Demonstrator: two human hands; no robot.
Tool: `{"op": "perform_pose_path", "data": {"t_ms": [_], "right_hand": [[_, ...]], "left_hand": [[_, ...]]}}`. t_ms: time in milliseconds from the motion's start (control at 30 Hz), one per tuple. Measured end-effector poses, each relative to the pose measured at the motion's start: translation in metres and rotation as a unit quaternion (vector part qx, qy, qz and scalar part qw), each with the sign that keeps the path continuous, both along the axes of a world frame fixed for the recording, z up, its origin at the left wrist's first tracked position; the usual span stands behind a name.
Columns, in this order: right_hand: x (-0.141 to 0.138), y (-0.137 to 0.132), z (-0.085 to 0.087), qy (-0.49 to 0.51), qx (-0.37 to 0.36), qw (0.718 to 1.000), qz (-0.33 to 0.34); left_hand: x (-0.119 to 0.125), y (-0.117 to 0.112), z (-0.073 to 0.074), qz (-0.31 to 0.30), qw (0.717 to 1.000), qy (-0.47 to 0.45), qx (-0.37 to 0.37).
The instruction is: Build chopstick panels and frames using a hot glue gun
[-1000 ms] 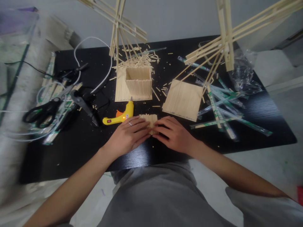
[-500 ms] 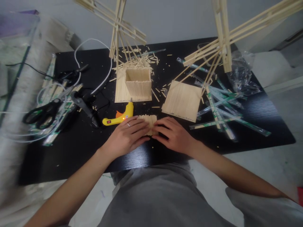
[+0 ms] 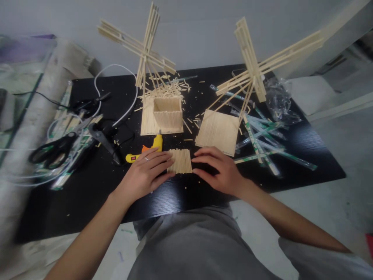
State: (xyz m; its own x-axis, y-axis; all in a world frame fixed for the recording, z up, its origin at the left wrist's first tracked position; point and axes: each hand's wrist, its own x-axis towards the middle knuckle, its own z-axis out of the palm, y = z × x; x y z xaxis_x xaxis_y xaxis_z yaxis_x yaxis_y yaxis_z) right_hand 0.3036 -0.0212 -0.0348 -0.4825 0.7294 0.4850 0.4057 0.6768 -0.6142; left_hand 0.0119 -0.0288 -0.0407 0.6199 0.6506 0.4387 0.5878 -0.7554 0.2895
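A small panel of short wooden sticks [image 3: 181, 161], laid side by side, rests flat on the black table. My left hand [image 3: 148, 167], with a ring on one finger, lies along its left edge, fingers stretched out and fingertips touching the sticks. At the right edge is my right hand [image 3: 220, 169], fingers and thumb apart, the tips at or very near the outermost stick. Neither hand grips anything. Just beyond my left fingers lies a yellow glue gun [image 3: 157, 142], its body partly covered by that hand.
Behind stands a stick windmill [image 3: 145, 52] with an open stick box [image 3: 168, 112] on its base. To the right is another windmill [image 3: 253, 72] on a square base [image 3: 217, 132]. Wrapped chopsticks [image 3: 262, 144], black scissors [image 3: 54, 149], pliers-like cutters [image 3: 103, 140] and stick scraps [image 3: 166, 89] lie around.
My hands have drawn apart, the left one leftward, so more of the small stick panel shows between them. The head view has shifted slightly; the windmills sit lower in it.
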Motion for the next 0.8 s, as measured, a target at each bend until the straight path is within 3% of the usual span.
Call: {"op": "perform_pose_path", "data": {"t_ms": [67, 200, 300, 367, 467, 567, 800], "right_hand": [[0.024, 0.002, 0.013, -0.033, -0.005, 0.999, -0.025], [0.090, 0.009, 0.029, -0.192, -0.076, 0.978, -0.035], [0.128, 0.009, 0.025, -0.265, -0.090, 0.958, -0.069], [0.139, 0.009, 0.017, -0.290, -0.089, 0.949, -0.084], [0.140, 0.010, 0.008, -0.296, -0.061, 0.949, -0.088], [0.134, 0.012, 0.009, -0.296, -0.029, 0.951, -0.077], [0.096, 0.007, 0.047, -0.197, 0.063, 0.975, -0.075]], "left_hand": [[-0.006, 0.000, 0.000, 0.016, 1.000, -0.007, 0.008], [-0.015, 0.001, -0.001, 0.042, 0.999, -0.018, 0.006], [-0.016, 0.002, -0.002, 0.069, 0.997, -0.028, -0.004], [-0.016, 0.003, -0.003, 0.089, 0.995, -0.035, -0.004], [-0.018, 0.004, -0.004, 0.100, 0.994, -0.033, 0.007], [-0.022, 0.005, -0.007, 0.106, 0.994, -0.028, 0.020], [-0.021, 0.003, 0.000, 0.130, 0.989, -0.063, 0.037]]}}
